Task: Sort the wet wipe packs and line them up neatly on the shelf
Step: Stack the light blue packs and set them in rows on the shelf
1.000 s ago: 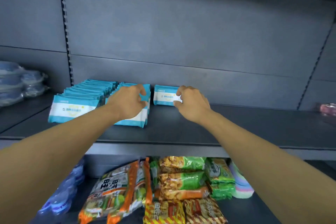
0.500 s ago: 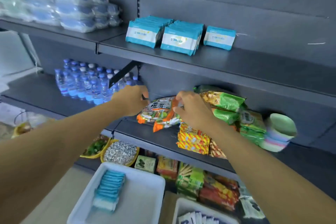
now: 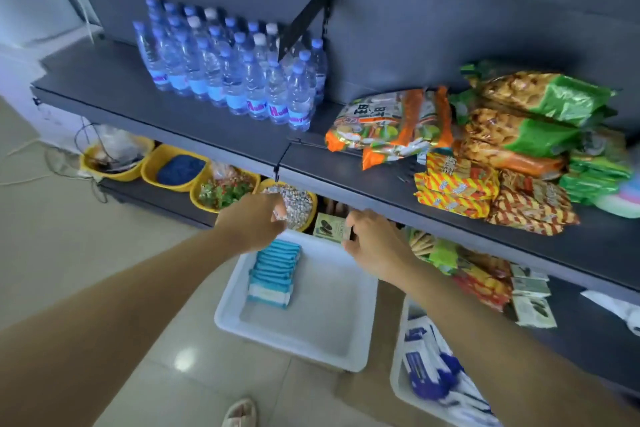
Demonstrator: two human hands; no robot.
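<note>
Below, at mid-frame, we note our left hand (image 3: 254,222) and right hand (image 3: 375,243), fingers loosely curled, empty, above the white bin (image 3: 360,305). Wet wipe packs (image 3: 273,274) stand in a row at its left wall. Bottled water (image 3: 235,69), upper left shelf (image 3: 166,114); snack bags (image 3: 485,149), right.
</note>
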